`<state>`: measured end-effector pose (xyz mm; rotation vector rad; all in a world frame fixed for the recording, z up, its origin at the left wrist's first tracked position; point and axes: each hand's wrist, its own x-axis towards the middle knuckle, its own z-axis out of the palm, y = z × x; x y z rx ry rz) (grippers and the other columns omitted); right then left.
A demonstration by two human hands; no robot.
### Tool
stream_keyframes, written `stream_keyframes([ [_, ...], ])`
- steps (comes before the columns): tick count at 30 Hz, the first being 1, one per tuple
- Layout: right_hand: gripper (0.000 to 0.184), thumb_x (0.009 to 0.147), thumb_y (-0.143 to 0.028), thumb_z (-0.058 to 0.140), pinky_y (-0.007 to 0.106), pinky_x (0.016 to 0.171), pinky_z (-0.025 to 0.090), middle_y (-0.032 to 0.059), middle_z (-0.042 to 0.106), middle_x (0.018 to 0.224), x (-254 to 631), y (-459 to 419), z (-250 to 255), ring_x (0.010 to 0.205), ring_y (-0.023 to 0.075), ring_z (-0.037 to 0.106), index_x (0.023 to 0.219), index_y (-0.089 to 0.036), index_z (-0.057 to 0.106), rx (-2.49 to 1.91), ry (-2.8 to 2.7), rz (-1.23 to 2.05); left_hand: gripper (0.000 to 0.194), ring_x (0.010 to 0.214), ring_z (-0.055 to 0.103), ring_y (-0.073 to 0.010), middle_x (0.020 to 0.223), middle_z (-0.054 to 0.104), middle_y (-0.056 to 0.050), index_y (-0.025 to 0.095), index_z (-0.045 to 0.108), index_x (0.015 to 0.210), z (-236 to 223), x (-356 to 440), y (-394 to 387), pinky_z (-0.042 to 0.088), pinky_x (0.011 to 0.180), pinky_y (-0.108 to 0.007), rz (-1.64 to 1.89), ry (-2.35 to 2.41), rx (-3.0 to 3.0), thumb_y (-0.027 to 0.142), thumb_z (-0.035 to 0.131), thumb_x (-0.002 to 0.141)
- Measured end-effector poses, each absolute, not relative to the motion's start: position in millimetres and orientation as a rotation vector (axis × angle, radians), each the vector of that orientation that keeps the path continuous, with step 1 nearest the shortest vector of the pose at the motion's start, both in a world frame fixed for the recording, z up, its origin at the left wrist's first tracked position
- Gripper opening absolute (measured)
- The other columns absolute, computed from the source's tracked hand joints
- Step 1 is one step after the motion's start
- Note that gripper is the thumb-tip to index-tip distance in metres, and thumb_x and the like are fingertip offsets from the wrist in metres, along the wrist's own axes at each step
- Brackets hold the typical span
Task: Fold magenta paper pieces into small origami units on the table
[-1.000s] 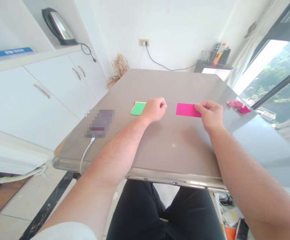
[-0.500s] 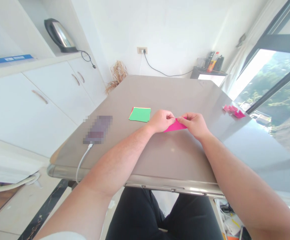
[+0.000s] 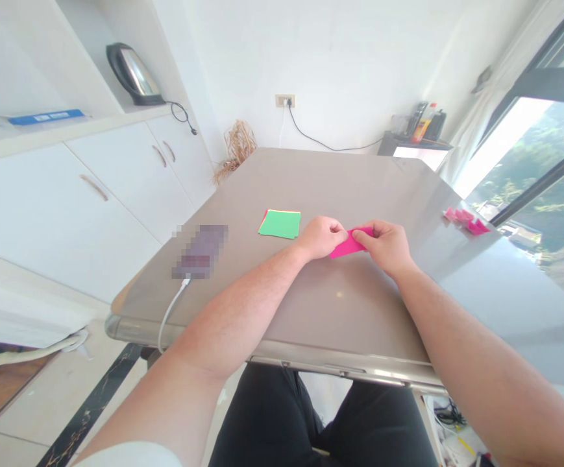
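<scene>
A folded strip of pink paper [image 3: 344, 248] is held between my two hands, low over the middle of the table. My left hand [image 3: 321, 237] pinches its left part between thumb and fingers. On the other side, my right hand [image 3: 389, 245] grips the right part, its thumb pressed on top of the paper. To the left of my left hand lies a small stack of coloured paper [image 3: 280, 224], green on top with red and yellow edges peeking out. Several small pink folded paper pieces [image 3: 467, 222] sit near the table's right edge.
The grey table [image 3: 282, 311] fills the middle. At its left lies a blurred-out device [image 3: 200, 251] with a white cable [image 3: 169, 311] running over the front edge. A kettle [image 3: 135, 74] stands on the shelf at left; bottles [image 3: 424, 122] stand at the back right.
The view has shifted, so everything appears a little further right. More of the pink paper shows between my hands, and my right thumb lies flatter on it. Both hands still hold it.
</scene>
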<state>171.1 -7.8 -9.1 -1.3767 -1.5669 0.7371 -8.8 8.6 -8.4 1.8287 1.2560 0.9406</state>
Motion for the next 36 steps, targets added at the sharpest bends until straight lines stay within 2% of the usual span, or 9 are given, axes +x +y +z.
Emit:
stream_keyframes([
  [6, 0.019, 0.073, -0.027, 0.068, 0.029, 0.062, 0.047, 0.0015, 0.071, 0.074, 168.1, -3.2, -13.1, 0.064, 0.0139, 0.058, 0.087, -0.02, 0.078, -1.139, -1.535, 0.815, 0.017, 0.057, 0.053, -0.0116, 0.062, 0.062, 0.001, 0.016, 0.067, 0.069, -5.7, -11.2, 12.9, 0.037, 0.055, -0.025, 1.016, 1.29, 1.635, 0.031, 0.062, 0.074],
  [9, 0.024, 0.073, -0.028, 0.067, 0.03, 0.061, 0.049, 0.001, 0.072, 0.075, 167.2, -2.1, -12.6, 0.06, 0.0128, 0.057, 0.092, -0.021, 0.08, -1.132, -1.499, 0.874, 0.018, 0.056, 0.05, -0.011, 0.06, 0.059, 0.002, 0.016, 0.066, 0.068, -5.9, -12.5, 15.0, 0.036, 0.056, -0.025, 1.015, 1.223, 1.57, 0.033, 0.064, 0.073],
  [14, 0.026, 0.073, -0.028, 0.066, 0.03, 0.063, 0.051, 0.0016, 0.073, 0.079, 165.3, -7.4, -7.9, 0.065, 0.014, 0.06, 0.094, -0.023, 0.081, -1.135, -1.5, 0.91, 0.017, 0.056, 0.049, -0.0111, 0.058, 0.056, 0.002, 0.016, 0.064, 0.065, -5.0, -12.1, 13.6, 0.035, 0.055, -0.025, 1.018, 1.203, 1.508, 0.032, 0.062, 0.07],
  [22, 0.031, 0.075, -0.031, 0.067, 0.031, 0.064, 0.051, 0.0013, 0.071, 0.073, 167.4, -6.3, -9.4, 0.063, 0.0142, 0.059, 0.101, -0.022, 0.081, -1.123, -1.543, 0.945, 0.016, 0.058, 0.051, -0.0116, 0.061, 0.058, 0.002, 0.017, 0.063, 0.067, -4.2, -10.5, 11.0, 0.037, 0.056, -0.024, 1.054, 1.184, 1.547, 0.032, 0.061, 0.072],
  [36, 0.027, 0.073, -0.032, 0.071, 0.032, 0.065, 0.053, 0.0012, 0.072, 0.073, 166.3, -4.0, -11.3, 0.061, 0.0135, 0.059, 0.096, -0.021, 0.082, -1.07, -1.465, 1.046, 0.016, 0.06, 0.052, -0.0128, 0.062, 0.06, 0.001, 0.016, 0.068, 0.069, -3.9, -15.2, 13.7, 0.037, 0.056, -0.025, 1.018, 1.205, 1.584, 0.027, 0.058, 0.066],
])
